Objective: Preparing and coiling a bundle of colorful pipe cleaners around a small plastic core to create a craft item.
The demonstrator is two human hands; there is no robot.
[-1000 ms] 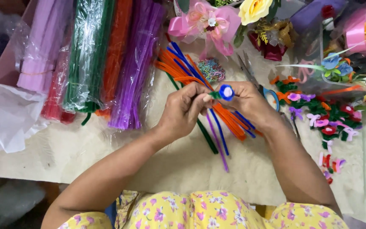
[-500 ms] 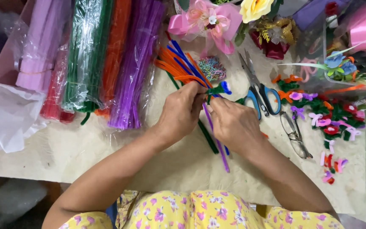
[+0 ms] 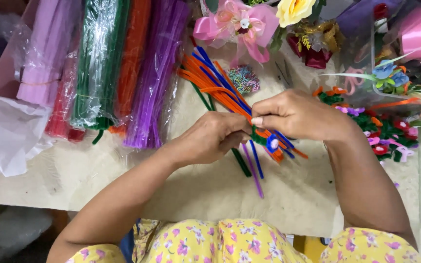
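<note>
My left hand and my right hand meet over the middle of the table, fingertips pinched together on a small pipe-cleaner flower with a blue coil and a green stem. Right under my hands lies a loose pile of orange, blue, green and purple pipe cleaners, fanning toward the back left. A purple one and a blue one stick out below my hands toward me.
Bagged bundles of pipe cleaners lie at the back left: pink, green, orange, purple. A crumpled white bag sits left. Ribbon flowers stand at the back; small finished flowers crowd the right.
My right hand moved from below the flower to the right and up, now covering the blue-handled scissors and the glasses seen earlier. The little blue flower sank lower between my hands.
</note>
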